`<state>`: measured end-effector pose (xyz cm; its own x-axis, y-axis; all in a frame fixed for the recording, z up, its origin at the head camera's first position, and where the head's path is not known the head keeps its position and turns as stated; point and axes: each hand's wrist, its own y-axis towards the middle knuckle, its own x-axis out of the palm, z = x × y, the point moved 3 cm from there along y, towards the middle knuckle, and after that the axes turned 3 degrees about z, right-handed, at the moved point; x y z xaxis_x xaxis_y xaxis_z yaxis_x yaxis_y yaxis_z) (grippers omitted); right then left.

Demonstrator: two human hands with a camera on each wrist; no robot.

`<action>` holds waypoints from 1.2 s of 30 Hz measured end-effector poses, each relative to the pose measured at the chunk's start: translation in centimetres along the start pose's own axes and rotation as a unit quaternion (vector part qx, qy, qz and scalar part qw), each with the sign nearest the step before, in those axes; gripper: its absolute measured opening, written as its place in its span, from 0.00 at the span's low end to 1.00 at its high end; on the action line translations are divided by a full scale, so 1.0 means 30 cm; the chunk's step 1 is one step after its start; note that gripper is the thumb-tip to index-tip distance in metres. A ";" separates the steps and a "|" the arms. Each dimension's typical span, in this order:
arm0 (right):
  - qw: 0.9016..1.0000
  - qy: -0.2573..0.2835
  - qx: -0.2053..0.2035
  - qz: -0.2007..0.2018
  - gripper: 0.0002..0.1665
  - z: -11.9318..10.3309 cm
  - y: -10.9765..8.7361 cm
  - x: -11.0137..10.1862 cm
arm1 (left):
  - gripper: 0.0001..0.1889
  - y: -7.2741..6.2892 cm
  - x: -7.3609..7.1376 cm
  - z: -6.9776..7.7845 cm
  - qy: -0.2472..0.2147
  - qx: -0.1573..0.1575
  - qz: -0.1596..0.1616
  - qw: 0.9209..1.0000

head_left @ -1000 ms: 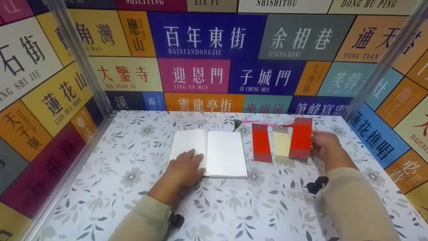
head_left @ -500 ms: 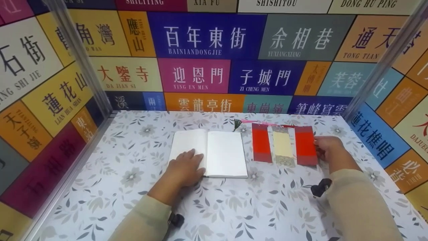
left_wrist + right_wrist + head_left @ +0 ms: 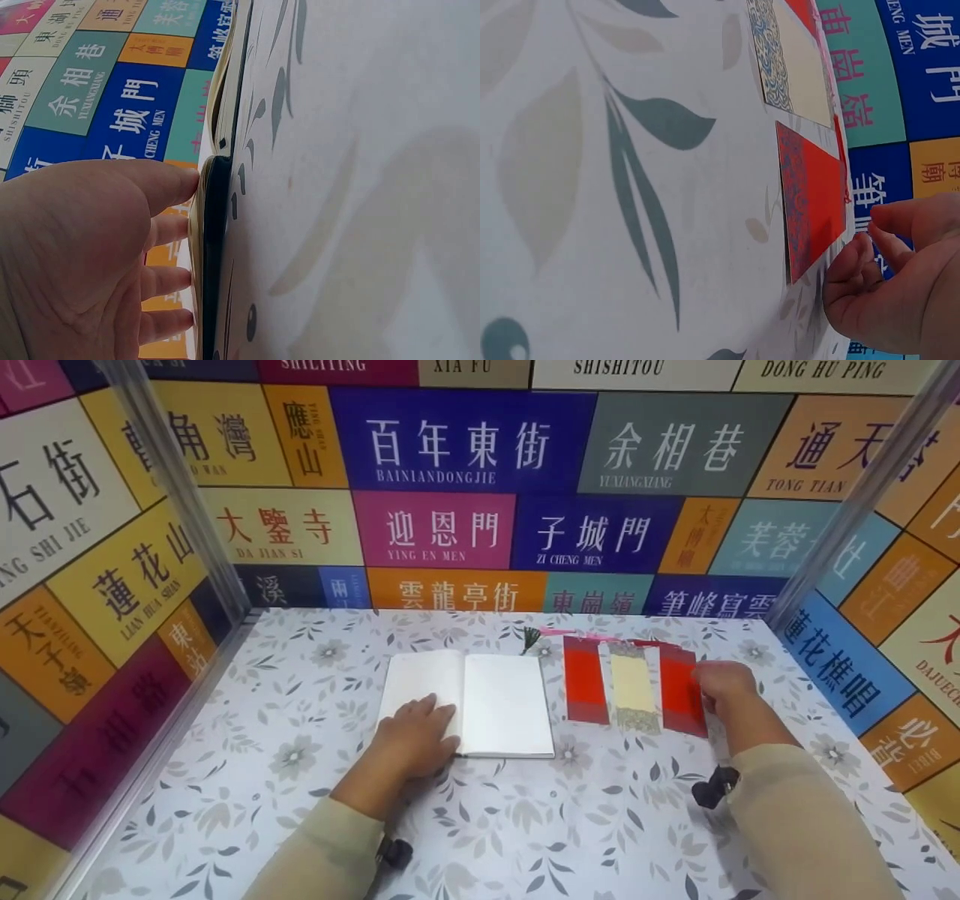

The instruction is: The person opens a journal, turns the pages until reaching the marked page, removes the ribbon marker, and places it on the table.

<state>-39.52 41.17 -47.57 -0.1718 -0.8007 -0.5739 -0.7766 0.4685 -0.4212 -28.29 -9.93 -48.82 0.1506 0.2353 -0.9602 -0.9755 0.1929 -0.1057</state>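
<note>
An open notebook (image 3: 507, 701) with blank white pages lies on the table. My left hand (image 3: 416, 735) rests on its left page, fingers stretched out; in the left wrist view the fingertips (image 3: 174, 277) touch the page edge. Right of the notebook, a red bookmark (image 3: 585, 679), a cream bookmark (image 3: 634, 684) and another red bookmark (image 3: 681, 690) lie side by side. My right hand (image 3: 727, 686) is at the right edge of the last one. In the right wrist view the right hand (image 3: 896, 277) has loosely bent fingers with nothing between them, beside the red bookmark (image 3: 817, 206).
A dark green tassel (image 3: 532, 639) and pink cord (image 3: 562, 632) lie above the bookmarks. The floral tabletop (image 3: 525, 825) is bounded by printed panels (image 3: 461, 442) at the back and both sides, with clear posts (image 3: 844, 510) at the corners.
My right hand has lowered the right red bookmark flat onto the table beside the cream one and let go of it. The left hand stays on the notebook.
</note>
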 end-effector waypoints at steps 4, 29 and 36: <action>0.999 0.012 -0.030 -0.002 0.39 -0.016 -0.039 0.036 | 0.35 0.002 0.000 -0.001 -0.001 -0.002 -0.004 1.000; 0.977 -0.009 -0.187 -0.104 0.35 -0.107 -0.314 0.305 | 0.34 0.001 0.004 -0.003 0.004 -0.001 0.004 1.000; 0.958 -0.073 -0.246 -0.131 0.37 -0.118 -0.396 0.371 | 0.34 -0.001 0.002 -0.001 -0.001 -0.003 0.002 1.000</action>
<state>-34.35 25.39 -46.48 0.1270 -0.7894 -0.6006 -0.9791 -0.0027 -0.2035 -28.25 -9.95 -48.89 0.1480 0.2383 -0.9598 -0.9769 0.1865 -0.1044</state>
